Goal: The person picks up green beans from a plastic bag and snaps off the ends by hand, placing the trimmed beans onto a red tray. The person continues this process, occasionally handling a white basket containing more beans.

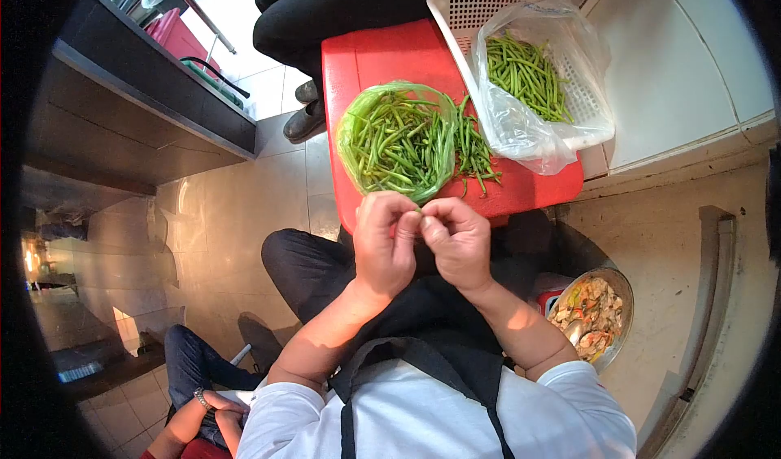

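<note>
**While Two Hands Meet, One Green Bean Gets the Attention**

Although beans lie on every side, the work in hand is down to a single green bean (419, 210), mostly hidden between the fingertips. The left hand (382, 235) and the right hand (457, 239) come together just off the near edge of the red counter (390, 52), each with thumb and forefinger pinched on it and the other fingers curled in.

Just beyond them, a green plastic bag (345, 154) stands on the counter, its mouth spread around a heap of beans (394, 142). Loose beans (476, 154) lie along its right side, between it and a white basket (468, 10); a clear bag (521, 146) in the basket holds more beans (527, 77).

The step looks like trimming or snapping — two pinches set close, as if to part the bean at one spot (which end it is, I cannot tell). By my reading, the next move calls for a steady grip on one side and a short twist or pull on the other — little force, since a bean this thin should break easily, but enough control not to crush it.
</note>
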Demonstrator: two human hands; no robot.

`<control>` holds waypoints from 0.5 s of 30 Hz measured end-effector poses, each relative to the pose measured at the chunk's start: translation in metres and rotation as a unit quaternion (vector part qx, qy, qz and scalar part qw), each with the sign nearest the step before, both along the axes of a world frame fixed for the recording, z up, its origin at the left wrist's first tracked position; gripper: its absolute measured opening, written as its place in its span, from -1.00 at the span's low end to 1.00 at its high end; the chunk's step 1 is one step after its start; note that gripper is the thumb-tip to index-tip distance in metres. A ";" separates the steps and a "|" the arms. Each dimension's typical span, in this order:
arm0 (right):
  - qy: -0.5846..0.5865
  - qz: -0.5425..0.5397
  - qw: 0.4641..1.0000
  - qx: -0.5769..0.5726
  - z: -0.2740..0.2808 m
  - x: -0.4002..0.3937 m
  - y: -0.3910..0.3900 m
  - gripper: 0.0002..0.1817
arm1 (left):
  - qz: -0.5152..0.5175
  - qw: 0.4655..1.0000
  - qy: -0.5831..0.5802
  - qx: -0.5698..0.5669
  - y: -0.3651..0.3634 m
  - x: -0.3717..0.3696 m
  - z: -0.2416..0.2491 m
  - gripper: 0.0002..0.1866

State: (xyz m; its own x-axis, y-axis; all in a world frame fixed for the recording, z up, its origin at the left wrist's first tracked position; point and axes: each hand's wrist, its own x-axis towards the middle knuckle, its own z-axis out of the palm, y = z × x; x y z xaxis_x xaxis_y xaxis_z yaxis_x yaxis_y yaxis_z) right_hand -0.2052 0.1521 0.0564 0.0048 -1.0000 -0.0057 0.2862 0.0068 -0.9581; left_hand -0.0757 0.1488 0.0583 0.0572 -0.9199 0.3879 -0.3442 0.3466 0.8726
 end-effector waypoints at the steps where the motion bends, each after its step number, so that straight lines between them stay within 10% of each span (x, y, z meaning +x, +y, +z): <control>1: 0.041 0.028 0.999 -0.005 -0.003 0.001 0.002 -0.90 | -0.009 0.995 0.100 0.025 0.000 -0.002 0.001 -0.92; 4: 0.271 0.091 0.954 -0.093 0.002 0.000 0.005 -0.90 | -0.027 0.952 0.299 0.062 -0.002 -0.002 0.019 -0.93; 9: 0.430 -0.103 0.869 -0.222 -0.017 -0.033 -0.035 -0.89 | -0.026 0.887 0.448 0.110 -0.020 0.021 0.018 -0.88; 15: 0.438 -0.118 0.868 -0.202 -0.014 -0.043 -0.056 -0.70 | -0.056 0.798 0.578 0.163 -0.029 0.029 0.012 -0.88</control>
